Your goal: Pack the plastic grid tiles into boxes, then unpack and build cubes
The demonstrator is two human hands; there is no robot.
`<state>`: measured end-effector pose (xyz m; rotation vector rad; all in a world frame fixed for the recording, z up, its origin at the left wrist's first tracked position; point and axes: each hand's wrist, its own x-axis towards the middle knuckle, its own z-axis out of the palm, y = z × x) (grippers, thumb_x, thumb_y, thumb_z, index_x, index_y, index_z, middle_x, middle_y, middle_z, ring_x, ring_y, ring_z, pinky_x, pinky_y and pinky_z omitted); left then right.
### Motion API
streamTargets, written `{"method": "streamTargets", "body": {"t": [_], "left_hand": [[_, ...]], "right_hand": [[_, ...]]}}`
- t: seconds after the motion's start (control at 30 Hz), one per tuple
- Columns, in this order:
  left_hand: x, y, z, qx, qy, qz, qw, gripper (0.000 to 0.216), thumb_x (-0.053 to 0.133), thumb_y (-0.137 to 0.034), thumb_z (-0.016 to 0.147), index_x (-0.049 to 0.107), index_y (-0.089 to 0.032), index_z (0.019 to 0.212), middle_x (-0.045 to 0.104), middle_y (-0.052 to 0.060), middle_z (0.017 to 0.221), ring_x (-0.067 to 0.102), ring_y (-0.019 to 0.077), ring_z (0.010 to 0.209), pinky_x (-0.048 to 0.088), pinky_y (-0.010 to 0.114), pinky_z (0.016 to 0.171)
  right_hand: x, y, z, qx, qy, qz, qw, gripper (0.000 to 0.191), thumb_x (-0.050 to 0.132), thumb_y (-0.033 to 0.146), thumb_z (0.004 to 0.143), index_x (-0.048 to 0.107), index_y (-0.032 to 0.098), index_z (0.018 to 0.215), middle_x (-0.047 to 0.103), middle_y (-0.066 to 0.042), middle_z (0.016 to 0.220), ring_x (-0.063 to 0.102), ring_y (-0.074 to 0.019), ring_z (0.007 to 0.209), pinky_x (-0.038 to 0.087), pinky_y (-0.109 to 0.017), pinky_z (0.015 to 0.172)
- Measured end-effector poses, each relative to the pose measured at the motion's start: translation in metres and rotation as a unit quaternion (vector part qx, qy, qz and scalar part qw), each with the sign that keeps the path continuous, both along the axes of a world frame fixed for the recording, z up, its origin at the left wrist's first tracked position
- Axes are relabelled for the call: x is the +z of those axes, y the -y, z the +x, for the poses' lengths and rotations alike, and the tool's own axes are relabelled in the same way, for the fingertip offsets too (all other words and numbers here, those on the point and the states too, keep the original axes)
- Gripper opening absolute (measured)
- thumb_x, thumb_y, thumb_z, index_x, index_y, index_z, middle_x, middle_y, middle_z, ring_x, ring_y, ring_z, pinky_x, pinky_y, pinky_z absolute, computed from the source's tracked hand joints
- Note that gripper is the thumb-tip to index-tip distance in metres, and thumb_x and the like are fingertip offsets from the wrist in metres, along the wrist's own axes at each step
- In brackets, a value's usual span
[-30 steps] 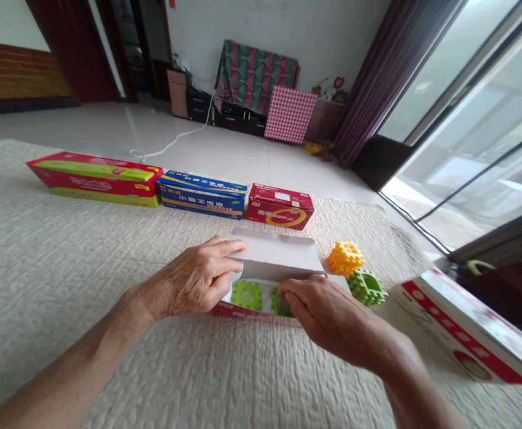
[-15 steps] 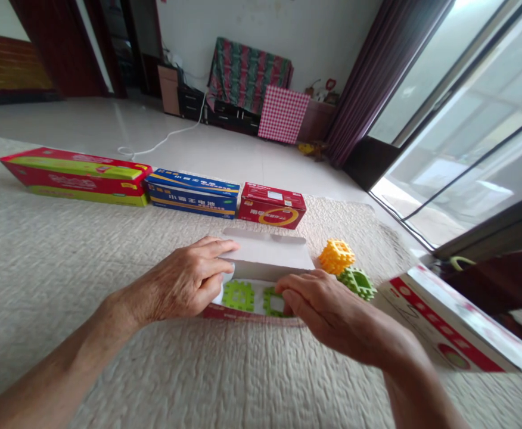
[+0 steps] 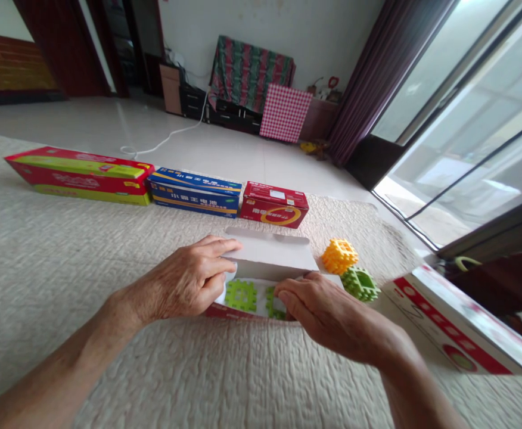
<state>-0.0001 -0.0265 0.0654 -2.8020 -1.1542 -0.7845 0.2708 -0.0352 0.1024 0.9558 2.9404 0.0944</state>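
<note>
A small open cardboard box (image 3: 247,314) lies before me, its white lid (image 3: 267,245) folded back on the far side. Two flat green notched toy blocks show inside it: one block (image 3: 241,295) lies at the left, and another block (image 3: 272,302) at the right. My left hand (image 3: 189,275) grips the box's left end, its fingers bent over a side flap. Over the right end, my right hand (image 3: 321,304) dips in with curled fingers pressed together on the right green block, covering part of it. The tips of its fingers are hidden.
A yellow hollow cube (image 3: 339,256) and a green hollow cube (image 3: 360,283) sit right of the box. Along the back stand a long red-and-green box (image 3: 82,177), a blue box (image 3: 193,193) and a red box (image 3: 274,204). A white-and-red carton (image 3: 462,328) stands at the right.
My right hand has shifted slightly over the right green block and covers more of it. The left hand keeps its hold on the box. The whole view has moved a little.
</note>
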Motion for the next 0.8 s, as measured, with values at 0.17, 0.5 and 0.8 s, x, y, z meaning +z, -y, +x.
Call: {"method": "streamTargets", "body": {"t": [0.17, 0.5, 0.8], "left_hand": [[0.0, 0.0, 0.0, 0.0, -0.003, 0.003, 1.0, 0.033, 0.044, -0.01, 0.083, 0.074, -0.017, 0.094, 0.063, 0.011, 0.128, 0.055, 0.0237, 0.121, 0.047, 0.041, 0.103], [0.0, 0.001, 0.001, -0.002, 0.0, 0.0, 1.0, 0.032, 0.044, -0.009, 0.082, 0.074, -0.017, 0.093, 0.062, 0.011, 0.128, 0.056, 0.0232, 0.121, 0.047, 0.041, 0.104], [0.001, 0.001, 0.003, 0.0, 0.011, -0.013, 1.0, 0.031, 0.046, -0.009, 0.081, 0.075, -0.016, 0.09, 0.062, 0.011, 0.128, 0.056, 0.0231, 0.119, 0.046, 0.039, 0.105]], "right_hand": [[-0.001, 0.003, 0.003, 0.005, 0.013, 0.001, 1.0, 0.025, 0.037, 0.011, 0.096, 0.053, 0.02, 0.079, 0.058, -0.003, 0.079, 0.049, -0.0144, 0.071, 0.04, -0.03, 0.067], [0.007, -0.009, -0.01, -0.164, -0.055, -0.107, 0.979, 0.023, 0.048, 0.016, 0.093, 0.062, 0.018, 0.075, 0.061, 0.001, 0.068, 0.048, -0.007, 0.055, 0.029, -0.024, 0.051], [0.013, -0.017, -0.042, -0.148, 0.143, -0.024, 0.978, 0.019, 0.057, 0.005, 0.083, 0.071, 0.012, 0.074, 0.062, -0.005, 0.061, 0.045, -0.009, 0.048, 0.018, -0.029, 0.048]]}}
